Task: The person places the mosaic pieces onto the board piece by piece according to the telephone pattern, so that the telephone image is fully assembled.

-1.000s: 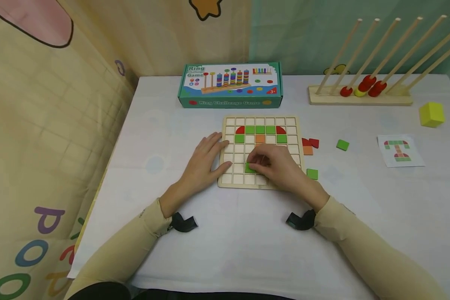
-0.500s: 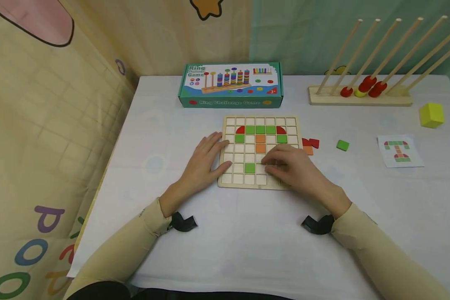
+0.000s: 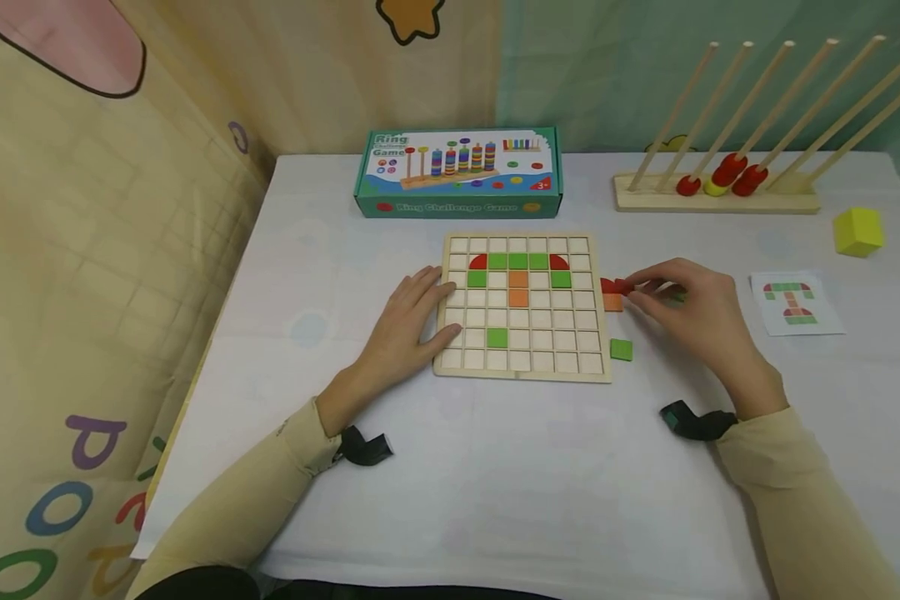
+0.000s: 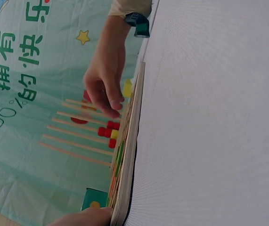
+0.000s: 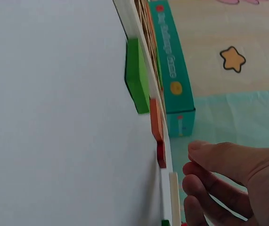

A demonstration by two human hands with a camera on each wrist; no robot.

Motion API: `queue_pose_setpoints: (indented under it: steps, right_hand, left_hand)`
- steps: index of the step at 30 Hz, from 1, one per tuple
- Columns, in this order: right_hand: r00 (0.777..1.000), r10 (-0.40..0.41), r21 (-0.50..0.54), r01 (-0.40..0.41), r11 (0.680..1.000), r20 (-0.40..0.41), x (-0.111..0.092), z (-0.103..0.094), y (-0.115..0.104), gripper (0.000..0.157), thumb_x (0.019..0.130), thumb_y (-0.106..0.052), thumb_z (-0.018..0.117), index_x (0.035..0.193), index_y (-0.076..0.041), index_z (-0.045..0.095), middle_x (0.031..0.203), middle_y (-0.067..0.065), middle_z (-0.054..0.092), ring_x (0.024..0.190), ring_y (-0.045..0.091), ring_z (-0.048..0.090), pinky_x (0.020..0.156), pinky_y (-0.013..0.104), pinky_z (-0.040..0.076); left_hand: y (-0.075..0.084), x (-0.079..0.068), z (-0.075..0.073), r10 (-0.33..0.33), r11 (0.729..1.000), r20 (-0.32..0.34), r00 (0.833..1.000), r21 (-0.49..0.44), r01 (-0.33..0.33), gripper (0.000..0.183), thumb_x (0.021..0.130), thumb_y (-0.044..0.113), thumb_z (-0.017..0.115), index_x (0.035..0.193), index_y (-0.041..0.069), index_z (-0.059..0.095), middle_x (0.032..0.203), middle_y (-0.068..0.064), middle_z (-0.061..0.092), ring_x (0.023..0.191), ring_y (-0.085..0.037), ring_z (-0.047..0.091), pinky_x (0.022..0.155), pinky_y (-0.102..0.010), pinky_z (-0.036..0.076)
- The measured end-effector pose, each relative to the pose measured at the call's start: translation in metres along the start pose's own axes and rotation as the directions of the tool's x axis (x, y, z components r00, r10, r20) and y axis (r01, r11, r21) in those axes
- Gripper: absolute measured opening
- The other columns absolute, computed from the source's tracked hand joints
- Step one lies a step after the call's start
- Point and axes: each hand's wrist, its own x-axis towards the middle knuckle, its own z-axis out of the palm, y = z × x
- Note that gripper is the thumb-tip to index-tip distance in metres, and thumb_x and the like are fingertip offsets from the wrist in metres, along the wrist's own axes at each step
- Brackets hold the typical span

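Note:
A square wooden grid board (image 3: 528, 319) lies on the table. Green tiles (image 3: 518, 262), orange tiles (image 3: 518, 297) and red rounded corner pieces (image 3: 478, 262) sit in some of its cells. My left hand (image 3: 408, 321) rests at the board's left edge, thumb and fingertips on the rim. To the right of the board, my right hand (image 3: 686, 312) has its loosely bent fingertips at two loose red pieces (image 3: 613, 286). Nothing visible is held in it in the right wrist view. Beside these lie an orange tile (image 3: 613, 303) and a green tile (image 3: 621, 350). Another green tile is mostly hidden under the hand.
A pattern card (image 3: 797, 303) lies at the right, with a yellow block (image 3: 858, 232) behind it. Along the back stand a green game box (image 3: 457, 175) and a wooden peg rack (image 3: 720, 200) with red and yellow beads.
My right hand has let go of a green tile in a lower cell, then moved right off the board to the loose red pieces. The left hand has stayed in place.

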Motion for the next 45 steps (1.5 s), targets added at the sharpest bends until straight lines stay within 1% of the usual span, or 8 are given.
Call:
queue_pose_setpoints:
  steps: [4, 10, 18, 26, 30, 35, 39, 45]
  right_hand:
    - [0.996, 0.089, -0.04, -0.089, 0.995, -0.002, -0.001, -0.014, 0.012, 0.028, 0.092, -0.013, 0.083, 0.119, -0.008, 0.078, 0.109, 0.016, 0.074, 0.098, 0.033, 0.068, 0.079, 0.009, 0.04]
    - [0.98, 0.194, -0.086, -0.189, 0.978, 0.047, -0.005, -0.03, 0.027, 0.036, 0.09, -0.019, 0.085, 0.122, -0.006, 0.076, 0.113, 0.02, 0.072, 0.104, 0.038, 0.065, 0.083, 0.025, 0.041]
    - [0.974, 0.222, -0.108, -0.216, 0.97, 0.042, -0.009, -0.032, 0.03, 0.034, 0.086, -0.008, 0.087, 0.117, -0.002, 0.077, 0.105, 0.022, 0.071, 0.093, 0.038, 0.069, 0.07, -0.004, 0.034]
    - [0.972, 0.235, -0.129, -0.229, 0.965, 0.03, -0.01, -0.03, 0.033, 0.03, 0.089, -0.008, 0.085, 0.116, 0.001, 0.076, 0.103, 0.021, 0.068, 0.092, 0.038, 0.067, 0.066, -0.004, 0.031]
    - [0.984, 0.18, -0.135, -0.178, 0.975, 0.005, -0.01, -0.028, 0.033, 0.029, 0.087, -0.01, 0.087, 0.112, 0.001, 0.077, 0.096, 0.02, 0.07, 0.085, 0.031, 0.065, 0.067, 0.002, 0.034]
    - [0.99, 0.13, -0.113, -0.135, 0.984, -0.057, -0.009, -0.024, 0.031, 0.031, 0.086, -0.013, 0.089, 0.113, -0.001, 0.078, 0.092, 0.017, 0.072, 0.078, -0.001, 0.055, 0.074, 0.018, 0.037]
    - [0.995, 0.059, -0.039, -0.063, 0.997, -0.082, -0.009, -0.015, 0.023, 0.032, 0.083, -0.01, 0.09, 0.112, -0.004, 0.079, 0.095, 0.014, 0.073, 0.077, -0.018, 0.049, 0.077, 0.012, 0.04]
    - [0.98, -0.184, 0.05, 0.188, 0.981, -0.081, -0.008, 0.005, 0.0, 0.035, 0.074, 0.0, 0.094, 0.106, -0.002, 0.079, 0.092, 0.009, 0.075, 0.079, 0.002, 0.06, 0.078, 0.002, 0.046]
  left_hand:
    - [0.0, -0.001, 0.0, -0.01, 1.0, -0.003, 1.0, -0.002, 0.01, 0.06, 0.103, 0.037, 0.065, 0.153, 0.007, 0.051, 0.169, -0.015, 0.036, 0.162, -0.029, 0.023, 0.134, -0.048, 0.013]
    - [0.0, -0.002, 0.0, 0.001, 1.0, -0.011, 1.0, -0.012, -0.001, 0.06, 0.103, 0.037, 0.066, 0.152, 0.006, 0.051, 0.168, -0.015, 0.037, 0.162, -0.03, 0.024, 0.134, -0.049, 0.013]
    - [-0.001, -0.002, 0.001, 0.005, 1.0, -0.003, 1.0, -0.006, -0.005, 0.06, 0.103, 0.038, 0.065, 0.153, 0.007, 0.051, 0.169, -0.014, 0.037, 0.162, -0.029, 0.023, 0.135, -0.047, 0.012]
    - [-0.001, -0.001, 0.0, 0.005, 1.0, -0.002, 1.0, -0.003, -0.005, 0.061, 0.103, 0.039, 0.065, 0.153, 0.007, 0.05, 0.169, -0.015, 0.037, 0.162, -0.029, 0.022, 0.135, -0.047, 0.012]
    - [0.0, -0.001, 0.0, 0.002, 1.0, 0.0, 1.0, 0.0, -0.002, 0.061, 0.103, 0.039, 0.065, 0.153, 0.007, 0.05, 0.169, -0.014, 0.037, 0.162, -0.029, 0.022, 0.135, -0.047, 0.012]
    - [0.0, -0.002, -0.002, -0.001, 1.0, -0.002, 1.0, -0.001, 0.001, 0.061, 0.103, 0.039, 0.065, 0.153, 0.007, 0.05, 0.169, -0.015, 0.036, 0.162, -0.029, 0.022, 0.135, -0.047, 0.012]
    - [0.0, -0.002, -0.001, 0.0, 1.0, -0.004, 1.0, -0.003, 0.0, 0.061, 0.103, 0.037, 0.066, 0.153, 0.006, 0.051, 0.169, -0.015, 0.037, 0.162, -0.03, 0.023, 0.135, -0.048, 0.013]
    - [0.0, -0.002, -0.001, 0.006, 1.0, -0.001, 1.0, -0.006, -0.006, 0.061, 0.103, 0.038, 0.066, 0.153, 0.006, 0.051, 0.169, -0.016, 0.037, 0.162, -0.03, 0.023, 0.134, -0.048, 0.013]
